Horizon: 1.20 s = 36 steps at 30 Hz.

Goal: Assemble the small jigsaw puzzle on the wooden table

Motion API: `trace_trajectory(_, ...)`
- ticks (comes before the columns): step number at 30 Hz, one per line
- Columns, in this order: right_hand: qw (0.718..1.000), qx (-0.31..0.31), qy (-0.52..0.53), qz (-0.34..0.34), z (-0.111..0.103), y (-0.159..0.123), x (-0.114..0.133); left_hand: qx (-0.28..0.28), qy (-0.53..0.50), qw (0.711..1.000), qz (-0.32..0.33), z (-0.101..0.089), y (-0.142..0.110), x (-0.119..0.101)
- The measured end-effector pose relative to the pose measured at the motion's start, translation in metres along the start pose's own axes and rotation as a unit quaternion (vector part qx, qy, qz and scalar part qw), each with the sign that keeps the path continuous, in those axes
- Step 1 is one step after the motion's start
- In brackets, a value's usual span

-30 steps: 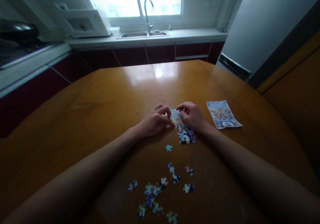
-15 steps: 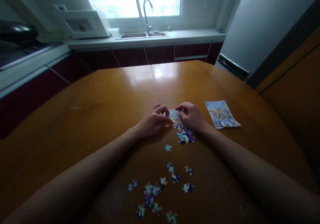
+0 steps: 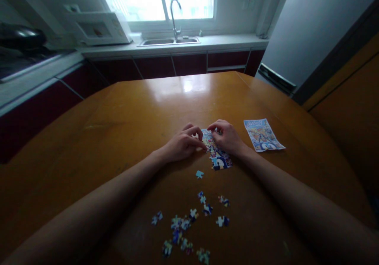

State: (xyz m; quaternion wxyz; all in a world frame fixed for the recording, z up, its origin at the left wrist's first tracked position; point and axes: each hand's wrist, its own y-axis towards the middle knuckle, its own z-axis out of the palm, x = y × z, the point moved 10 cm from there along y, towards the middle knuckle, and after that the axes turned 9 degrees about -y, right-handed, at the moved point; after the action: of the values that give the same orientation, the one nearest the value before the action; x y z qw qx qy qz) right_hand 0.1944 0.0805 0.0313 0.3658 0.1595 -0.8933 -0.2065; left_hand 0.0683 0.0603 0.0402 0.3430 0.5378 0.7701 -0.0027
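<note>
A partly assembled jigsaw puzzle [image 3: 219, 163] lies on the wooden table between my hands, a blue cartoon dog's face at its near end. My left hand [image 3: 185, 142] is at its left edge, thumb and fingers closed around a small puzzle piece largely hidden by the fingertips. My right hand [image 3: 226, 137] rests on the puzzle's upper right side, fingers curled down against it and covering part of the picture. A single light-blue puzzle piece [image 3: 199, 174] lies just below the puzzle.
Several loose puzzle pieces [image 3: 180, 223] are scattered nearer to me on the table [image 3: 133, 111]. To the right lies a reference picture sheet [image 3: 263, 135] with a curled corner. Beyond the table are a counter with a sink [image 3: 160, 42], a microwave [image 3: 100, 28] and a fridge [image 3: 308, 32].
My left fingers have shifted slightly right, closer against the puzzle's left edge, covering the small piece there. My right hand stays nearly still on the puzzle.
</note>
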Motion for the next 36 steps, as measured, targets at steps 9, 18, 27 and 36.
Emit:
trace_trajectory(9,1.000,0.001,0.001,0.006,0.0004,0.0003,-0.0026,-0.024,0.009,1.000,-0.004,-0.0035,-0.0001,0.0008)
trace_trajectory(18,1.000,0.007,-0.004,0.019,0.0007,0.0002,-0.0038,-0.035,0.013,0.999,0.000,-0.0033,0.0002,0.0033)
trace_trajectory(27,1.000,0.013,-0.008,0.017,0.0009,0.0007,-0.0021,-0.019,0.005,1.000,0.001,-0.0010,0.0006,-0.0007)
trace_trajectory(36,1.000,0.010,-0.009,0.019,0.0007,0.0008,-0.0035,-0.013,0.002,1.000,0.008,-0.0006,0.0014,-0.0035)
